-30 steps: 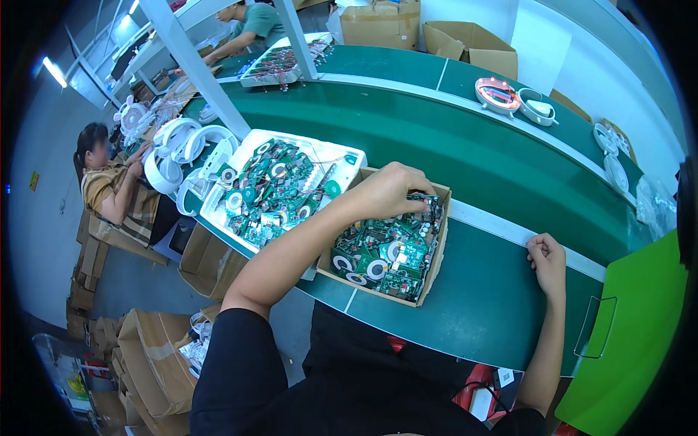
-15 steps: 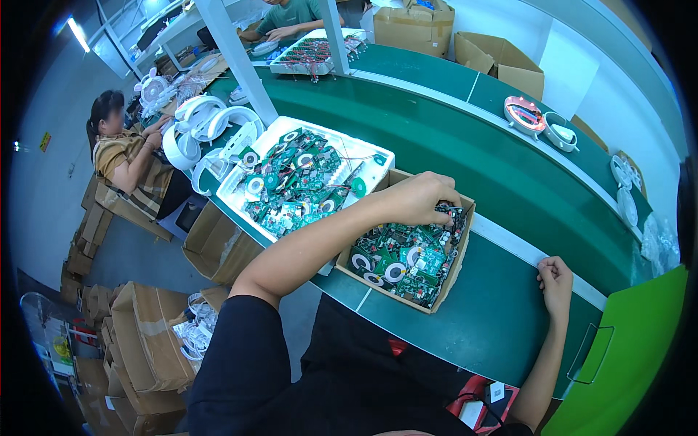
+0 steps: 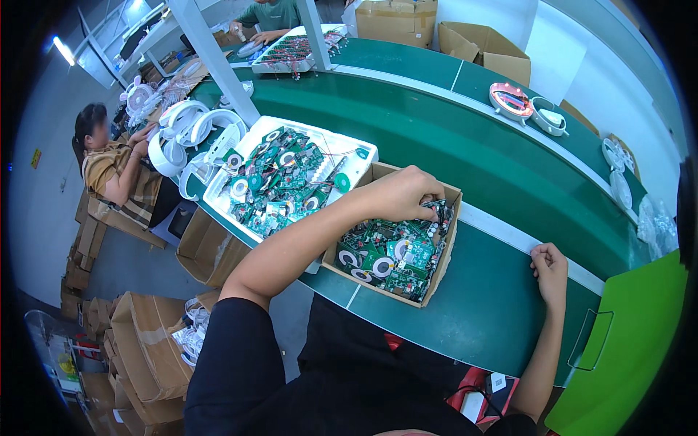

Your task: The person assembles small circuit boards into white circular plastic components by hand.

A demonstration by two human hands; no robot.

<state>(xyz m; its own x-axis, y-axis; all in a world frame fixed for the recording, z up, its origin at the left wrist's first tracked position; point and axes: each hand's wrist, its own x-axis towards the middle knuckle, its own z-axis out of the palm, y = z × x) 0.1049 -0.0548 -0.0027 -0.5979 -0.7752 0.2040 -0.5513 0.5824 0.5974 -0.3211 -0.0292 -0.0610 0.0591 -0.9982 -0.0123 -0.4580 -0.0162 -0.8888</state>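
Observation:
My left hand [image 3: 407, 192] reaches into an open cardboard box [image 3: 445, 254] on the green bench, with its fingers closed on a green circuit board with wires [image 3: 435, 212] at the box's far right corner. The box is full of several green circuit boards with copper coils [image 3: 385, 254]. My right hand [image 3: 550, 265] rests as a loose fist on the green bench surface [image 3: 487, 305] to the right of the box, and nothing shows in it.
A white foam tray [image 3: 363, 156] with more green boards sits left of the box. White ring-shaped housings [image 3: 193, 131] lie beyond it. A seated person [image 3: 116, 171] works at far left. Cardboard boxes [image 3: 476, 43] stand beyond the conveyor; a green panel [image 3: 632, 341] is at right.
The view has shifted slightly. My left hand stays in the far corner of the box, fingers working at the boards. My right hand has stayed on the bench.

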